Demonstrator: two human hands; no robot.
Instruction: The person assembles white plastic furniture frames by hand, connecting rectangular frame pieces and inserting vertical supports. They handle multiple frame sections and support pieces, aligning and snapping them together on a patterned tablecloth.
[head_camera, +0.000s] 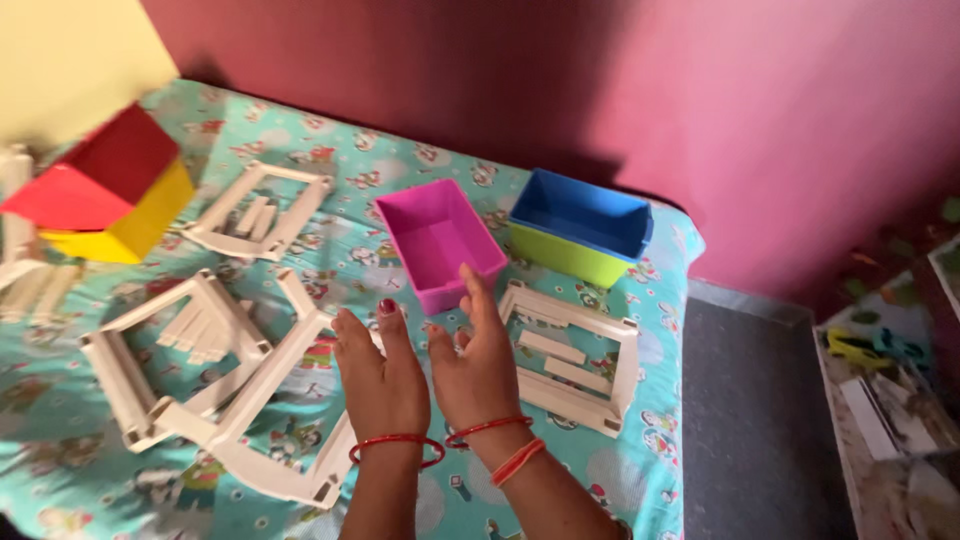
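Left hand (378, 378) and right hand (478, 365) hovering open, holding nothing, just short of pink bin (440, 240); white frames (575, 355) lying either side.

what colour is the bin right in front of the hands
Pink bin, open and empty, seen clearly in the head view, just beyond the right hand.

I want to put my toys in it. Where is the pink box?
In the head view the pink box sits mid-bed, just beyond the right hand, left of the blue-and-green box.
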